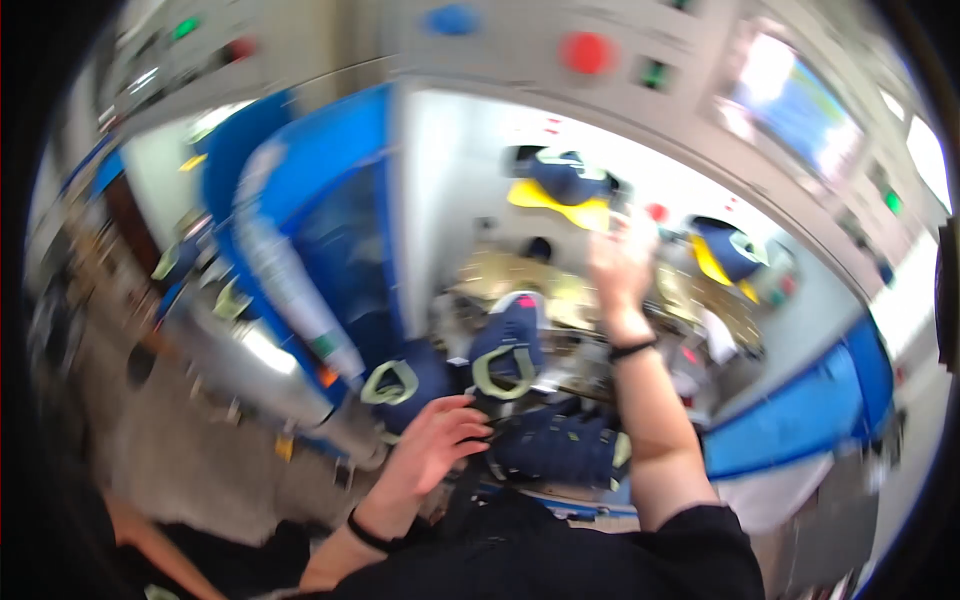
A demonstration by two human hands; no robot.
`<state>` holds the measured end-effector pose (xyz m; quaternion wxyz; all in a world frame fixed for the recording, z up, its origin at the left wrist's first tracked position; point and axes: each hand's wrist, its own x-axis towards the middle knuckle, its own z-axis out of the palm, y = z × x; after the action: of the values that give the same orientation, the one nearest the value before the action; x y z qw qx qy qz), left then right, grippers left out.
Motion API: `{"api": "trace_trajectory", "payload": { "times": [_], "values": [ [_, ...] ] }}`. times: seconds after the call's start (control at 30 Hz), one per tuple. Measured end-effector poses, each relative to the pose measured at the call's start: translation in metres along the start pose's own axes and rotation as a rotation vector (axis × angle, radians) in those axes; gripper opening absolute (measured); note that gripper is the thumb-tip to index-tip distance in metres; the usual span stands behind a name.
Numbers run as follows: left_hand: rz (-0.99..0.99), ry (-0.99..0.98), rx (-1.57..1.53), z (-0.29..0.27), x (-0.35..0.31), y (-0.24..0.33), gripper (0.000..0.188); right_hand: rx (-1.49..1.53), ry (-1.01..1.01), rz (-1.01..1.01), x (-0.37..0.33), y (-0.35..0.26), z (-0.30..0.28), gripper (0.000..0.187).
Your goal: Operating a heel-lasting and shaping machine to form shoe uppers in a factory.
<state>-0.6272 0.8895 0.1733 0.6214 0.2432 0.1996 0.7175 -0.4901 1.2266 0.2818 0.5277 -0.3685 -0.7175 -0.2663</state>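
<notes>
My left hand point(437, 447) hangs low in front of the machine, its fingers loosely curved and apart with nothing seen in them. Beside it lie a navy shoe upper point(425, 372) with a pale green collar and another navy upper point(518, 335), toe pointing away. A further navy upper point(550, 443) lies on its side between my forearms. Deeper in the lit machine bay, my right hand point(622, 258) is raised, fingers stretched upward and blurred. Near its fingertips are a navy and yellow shoe-shaped piece point(562, 187) and a small red knob point(656, 212). A second navy and yellow piece point(728, 252) sits to the right.
The machine's upper panel point(500, 45) carries a red button point(587, 52), a blue button point(452, 19) and a bright screen point(795, 105). Blue side guards point(335, 230) flank the bay, with metal fixtures point(540, 285) inside. Another person's arm point(160, 545) shows at lower left.
</notes>
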Motion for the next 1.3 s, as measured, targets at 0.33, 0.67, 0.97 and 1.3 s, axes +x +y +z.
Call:
{"api": "trace_trajectory", "payload": {
  "times": [0.33,0.67,0.97,1.3],
  "values": [
    [-0.202,-0.097,0.052,0.03,-0.003,-0.029,0.044,-0.193,-0.542,0.157,-0.038,0.062,-0.011,0.038],
    [-0.64,0.407,0.622,-0.091,-0.086,-0.046,0.025,0.797,-0.458,0.337,-0.097,0.013,-0.126,0.019],
    [-0.109,0.15,1.184,-0.04,-0.019,-0.103,0.037,0.597,-0.54,1.443,-0.312,0.079,-0.238,0.023],
    [-0.047,0.02,2.162,-0.014,0.083,-0.198,0.089,0.243,-1.292,1.134,-0.288,0.056,-0.178,0.116]
  ]
}}
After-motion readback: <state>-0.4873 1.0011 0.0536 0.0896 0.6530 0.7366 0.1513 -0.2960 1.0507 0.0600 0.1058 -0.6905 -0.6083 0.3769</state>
